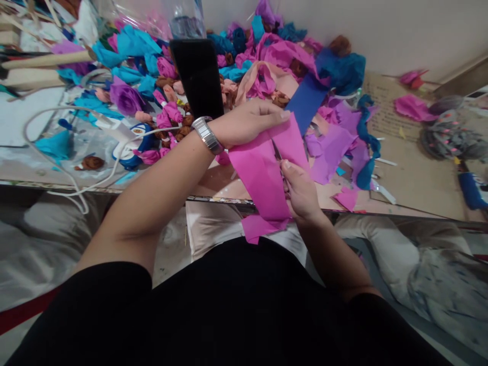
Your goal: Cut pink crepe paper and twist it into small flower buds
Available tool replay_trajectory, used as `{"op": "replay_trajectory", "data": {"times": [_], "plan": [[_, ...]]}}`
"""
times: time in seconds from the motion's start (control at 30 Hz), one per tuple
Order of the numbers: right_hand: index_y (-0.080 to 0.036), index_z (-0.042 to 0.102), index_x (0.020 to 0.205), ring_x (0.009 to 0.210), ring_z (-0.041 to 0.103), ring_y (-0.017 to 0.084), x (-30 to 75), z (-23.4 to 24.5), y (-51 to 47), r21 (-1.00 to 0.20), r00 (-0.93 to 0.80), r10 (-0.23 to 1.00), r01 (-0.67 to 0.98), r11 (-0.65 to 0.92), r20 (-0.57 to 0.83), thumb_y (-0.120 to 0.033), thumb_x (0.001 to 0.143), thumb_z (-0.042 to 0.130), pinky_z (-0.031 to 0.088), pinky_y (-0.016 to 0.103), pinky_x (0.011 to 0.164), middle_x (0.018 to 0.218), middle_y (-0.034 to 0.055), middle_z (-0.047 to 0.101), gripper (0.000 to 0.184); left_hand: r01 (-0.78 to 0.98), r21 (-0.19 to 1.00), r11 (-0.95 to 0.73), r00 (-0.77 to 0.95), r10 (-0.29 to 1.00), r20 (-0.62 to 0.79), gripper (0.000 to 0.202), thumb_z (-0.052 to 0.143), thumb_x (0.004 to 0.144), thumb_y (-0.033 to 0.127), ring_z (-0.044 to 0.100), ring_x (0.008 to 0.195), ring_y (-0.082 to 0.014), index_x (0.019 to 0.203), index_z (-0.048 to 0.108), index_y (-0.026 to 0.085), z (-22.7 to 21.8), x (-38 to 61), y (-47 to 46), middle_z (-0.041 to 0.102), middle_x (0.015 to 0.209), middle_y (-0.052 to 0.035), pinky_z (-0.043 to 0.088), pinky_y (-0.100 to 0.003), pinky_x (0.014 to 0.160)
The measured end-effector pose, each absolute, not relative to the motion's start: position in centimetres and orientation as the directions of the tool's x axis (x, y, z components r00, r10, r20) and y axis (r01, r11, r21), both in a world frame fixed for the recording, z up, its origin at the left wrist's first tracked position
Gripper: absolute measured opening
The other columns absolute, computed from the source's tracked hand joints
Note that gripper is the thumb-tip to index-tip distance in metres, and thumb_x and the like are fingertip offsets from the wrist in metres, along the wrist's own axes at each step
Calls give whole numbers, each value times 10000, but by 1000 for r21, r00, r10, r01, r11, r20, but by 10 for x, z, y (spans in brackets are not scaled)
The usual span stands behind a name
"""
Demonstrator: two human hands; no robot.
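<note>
A sheet of pink crepe paper (255, 173) hangs over the table's front edge, its lower end above my lap. My left hand (251, 122) grips its top edge, thumb and fingers closed on it, with a metal-banded watch (207, 134) at the wrist. In my right hand (303, 190) is a pair of scissors (277, 151), fingers wrapped round the handles. The blades lie in a slit that runs into the pink paper from its upper edge. Part of the handles is hidden by my fingers.
A dark phone (198, 76) leans upright behind my left wrist. Crumpled crepe paper in blue, purple, pink and brown (129, 96) covers the table's back. A white cable (57, 109) loops at the left. Cardboard (396, 147) and a grey mesh bundle (450, 134) lie at the right.
</note>
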State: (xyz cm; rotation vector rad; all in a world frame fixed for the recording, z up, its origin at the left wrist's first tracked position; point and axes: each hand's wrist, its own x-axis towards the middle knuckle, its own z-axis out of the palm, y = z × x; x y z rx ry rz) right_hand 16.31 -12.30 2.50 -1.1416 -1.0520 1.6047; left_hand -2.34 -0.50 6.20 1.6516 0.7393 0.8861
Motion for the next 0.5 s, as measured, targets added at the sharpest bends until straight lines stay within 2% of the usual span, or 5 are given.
{"op": "replay_trajectory", "data": {"times": [0.1, 0.2, 0.37, 0.5], "plan": [[-260, 538, 769, 496, 219, 93, 164, 22, -121, -945, -205, 955, -204, -257, -215, -716, 848, 832, 138, 279, 449, 591, -89, 327, 548, 51, 958, -282, 599, 776, 197, 519, 706, 1029, 504, 284, 656, -111, 657, 532, 186, 65, -23, -5, 354, 697, 17, 222, -320, 648], [-257, 552, 768, 514, 262, 96, 164, 20, -120, -950, -204, 957, -192, -246, -206, -718, 855, 824, 194, 272, 466, 612, -79, 361, 542, 37, 960, -276, 607, 770, 198, 560, 717, 1014, 531, 255, 646, -113, 629, 481, 201, 65, -23, -5, 329, 688, 22, 209, -330, 632], [-259, 547, 758, 503, 246, 96, 162, 20, -118, -957, -201, 959, -169, -235, -200, -730, 873, 799, 191, 271, 457, 595, -83, 345, 546, 21, 959, -284, 625, 752, 209, 566, 706, 1003, 576, 246, 668, -130, 640, 474, 210, 62, -23, -4, 315, 710, 18, 206, -339, 647], [-259, 564, 779, 511, 263, 96, 161, 21, -117, -960, -198, 962, -171, -224, -189, -714, 884, 786, 207, 269, 464, 609, -82, 365, 518, 30, 955, -295, 624, 752, 212, 533, 686, 1011, 550, 259, 680, -129, 660, 479, 207, 62, -24, -4, 327, 730, 15, 217, -345, 676]]}}
